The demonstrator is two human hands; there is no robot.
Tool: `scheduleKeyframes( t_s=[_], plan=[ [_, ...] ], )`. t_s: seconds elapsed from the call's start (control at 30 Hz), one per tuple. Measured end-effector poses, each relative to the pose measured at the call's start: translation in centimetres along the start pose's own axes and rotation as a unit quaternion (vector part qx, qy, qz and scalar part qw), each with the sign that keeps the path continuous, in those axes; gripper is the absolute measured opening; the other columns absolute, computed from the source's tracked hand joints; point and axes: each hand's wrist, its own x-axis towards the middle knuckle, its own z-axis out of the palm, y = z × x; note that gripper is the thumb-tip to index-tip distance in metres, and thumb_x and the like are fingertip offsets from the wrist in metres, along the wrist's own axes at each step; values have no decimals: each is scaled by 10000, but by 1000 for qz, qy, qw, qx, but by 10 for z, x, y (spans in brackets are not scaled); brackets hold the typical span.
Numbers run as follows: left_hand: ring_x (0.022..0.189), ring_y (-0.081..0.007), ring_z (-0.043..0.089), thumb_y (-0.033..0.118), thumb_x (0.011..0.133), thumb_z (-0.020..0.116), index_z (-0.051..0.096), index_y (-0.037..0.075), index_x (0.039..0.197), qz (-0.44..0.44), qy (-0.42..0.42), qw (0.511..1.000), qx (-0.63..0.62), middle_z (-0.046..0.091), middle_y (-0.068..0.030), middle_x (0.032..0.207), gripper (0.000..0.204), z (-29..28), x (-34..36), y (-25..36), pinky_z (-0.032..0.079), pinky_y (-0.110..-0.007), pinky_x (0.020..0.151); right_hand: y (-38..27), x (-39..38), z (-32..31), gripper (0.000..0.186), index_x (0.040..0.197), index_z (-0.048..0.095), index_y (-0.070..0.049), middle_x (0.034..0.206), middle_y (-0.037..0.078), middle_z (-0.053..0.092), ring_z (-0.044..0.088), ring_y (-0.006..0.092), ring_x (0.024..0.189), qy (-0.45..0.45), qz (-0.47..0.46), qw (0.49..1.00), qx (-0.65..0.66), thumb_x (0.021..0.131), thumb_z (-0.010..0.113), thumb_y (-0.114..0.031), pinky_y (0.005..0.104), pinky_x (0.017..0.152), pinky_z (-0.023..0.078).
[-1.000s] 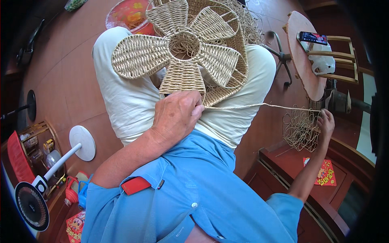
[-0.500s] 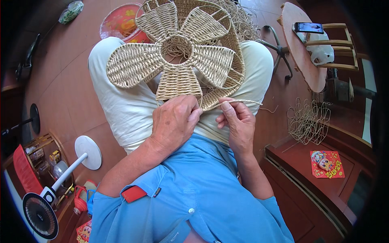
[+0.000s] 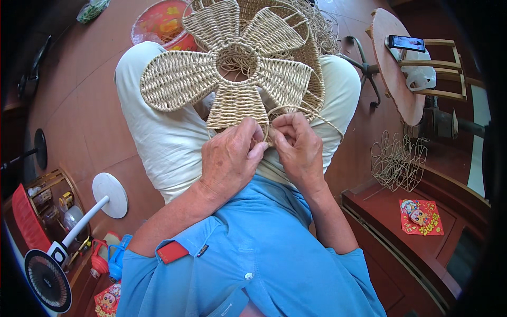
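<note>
Both hands pinch at the near edge of a flower-shaped panel of pale woven straw rope point(image 3: 232, 68), which lies across the person's lap on cream trousers point(image 3: 158, 132). The left hand point(image 3: 229, 158) is closed on the end of the nearest petal, seemingly to steady the frame while the weave is worked. The right hand point(image 3: 296, 148), touching the left, has its fingertips drawn together on a loose strand of twisted straw cord point(image 3: 322, 117) that loops out to the right and curls back toward the petal; the grip looks tight, though the exact pinch point is hidden behind the fingers. Resting the panel on the knees keeps the working edge close to both hands.

The floor point(image 3: 84, 105) is reddish-brown and glossy. A white standing fan point(image 3: 47, 264) lies at lower left, a red round tray point(image 3: 161, 21) sits beyond the knees, and an empty bent-wire frame point(image 3: 398, 161) leans on a dark red wooden cabinet point(image 3: 401, 211). A phone point(image 3: 406, 43) rests on a round wooden table point(image 3: 393, 74).
</note>
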Motion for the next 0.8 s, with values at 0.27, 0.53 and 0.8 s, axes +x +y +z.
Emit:
scheduleKeyframes(
  t_s=[0.27,0.53,0.8],
  plan=[
    [747,-245,748,128,908,843,634,96,1117,0,5,1000,13,717,-47,814,297,1,-1,-3,571,-391,658,-4,-14,5,328,1299,584,-40,997,114,793,690,159,647,27,-42,998,-47,1009,731,1,343,618,554],
    [837,-320,747,131,905,841,625,104,1222,24,34,999,-18,730,-87,924,385,4,-3,-2,562,-455,707,10,-15,8,392,1402,558,-28,970,126,776,729,179,745,6,-74,995,65,1034,669,47,338,691,573],
    [943,-332,779,78,997,734,535,129,1605,111,-70,988,87,792,-101,1116,642,-9,1,-12,611,-440,792,13,-5,-4,460,1501,525,-23,891,137,716,715,207,820,-82,-62,992,69,1057,612,59,349,793,566]
  ],
)
